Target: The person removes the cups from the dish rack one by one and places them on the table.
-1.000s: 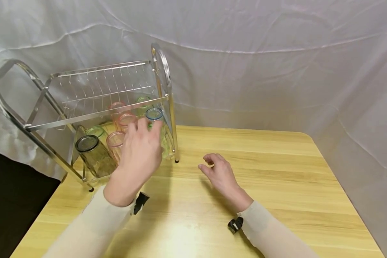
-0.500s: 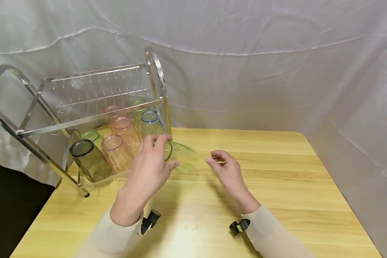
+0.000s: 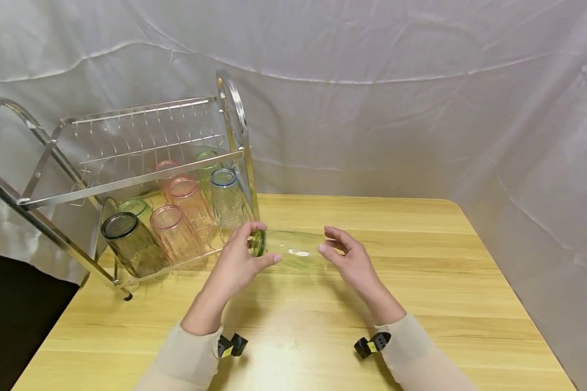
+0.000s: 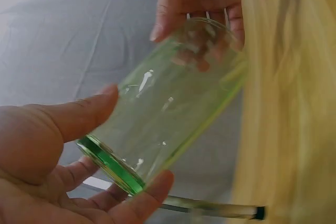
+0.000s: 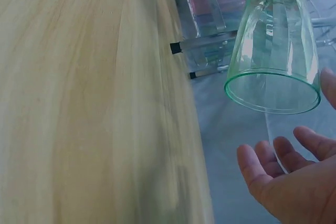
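Note:
A clear green drinking glass (image 3: 293, 251) lies on its side in the air above the table. My left hand (image 3: 242, 255) grips it near its thick green base (image 4: 113, 166), thumb on one side and fingers on the other. The glass's mouth (image 5: 273, 93) points toward my right hand (image 3: 349, 258). That hand is held close to the rim with its fingers loosely bent, and the right wrist view shows a gap between rim and fingers. Whether the right thumb (image 5: 328, 87) touches the rim I cannot tell.
At the left stands a chrome two-tier rack (image 3: 151, 176). Its lower shelf bears several upturned glasses: a dark grey glass (image 3: 136, 247), pink glasses (image 3: 176, 233), a blue-rimmed glass (image 3: 227, 198) and green ones (image 3: 207, 174). Grey cloth (image 3: 372, 125) hangs behind the wooden table (image 3: 420, 271).
My left hand has brought the green glass out from the rack to the right and tipped it sideways. My right hand has shifted slightly right, and the glass's mouth now reaches it.

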Demonstrator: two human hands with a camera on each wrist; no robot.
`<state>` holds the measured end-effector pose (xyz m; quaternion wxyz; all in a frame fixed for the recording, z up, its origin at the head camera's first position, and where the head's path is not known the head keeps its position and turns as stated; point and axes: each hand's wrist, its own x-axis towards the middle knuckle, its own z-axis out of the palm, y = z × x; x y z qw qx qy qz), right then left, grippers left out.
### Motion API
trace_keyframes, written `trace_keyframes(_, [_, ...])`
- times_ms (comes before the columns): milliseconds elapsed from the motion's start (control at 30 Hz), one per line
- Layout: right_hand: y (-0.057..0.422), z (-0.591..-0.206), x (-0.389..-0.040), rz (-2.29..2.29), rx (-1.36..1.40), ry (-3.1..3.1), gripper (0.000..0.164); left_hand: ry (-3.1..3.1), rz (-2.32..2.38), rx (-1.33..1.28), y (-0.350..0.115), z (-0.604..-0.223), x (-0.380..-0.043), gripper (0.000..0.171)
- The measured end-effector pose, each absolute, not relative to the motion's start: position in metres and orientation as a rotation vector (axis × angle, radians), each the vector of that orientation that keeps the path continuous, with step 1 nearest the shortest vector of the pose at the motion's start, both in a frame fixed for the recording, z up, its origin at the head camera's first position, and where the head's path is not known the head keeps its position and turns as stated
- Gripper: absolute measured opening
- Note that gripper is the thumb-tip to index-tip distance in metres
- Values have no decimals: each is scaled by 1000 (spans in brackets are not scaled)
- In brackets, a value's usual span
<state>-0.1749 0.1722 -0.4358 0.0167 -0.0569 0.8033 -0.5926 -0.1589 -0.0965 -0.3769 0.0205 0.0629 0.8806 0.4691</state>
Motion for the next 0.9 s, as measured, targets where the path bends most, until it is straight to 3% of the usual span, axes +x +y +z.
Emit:
trace_keyframes(233, [179,-443,-175,-1892,-146,2302,66,2502,1669,99,-95,-400,-163,67])
trace_keyframes(533, [180,-448,-171,-2173,-136,1831,59,2252,1851,87,-91,-422,-165,65])
trace_keyframes(900, [183,-448,-169,-2212,-176,1807,66,2145,1914,123,-88,-430,-168,66])
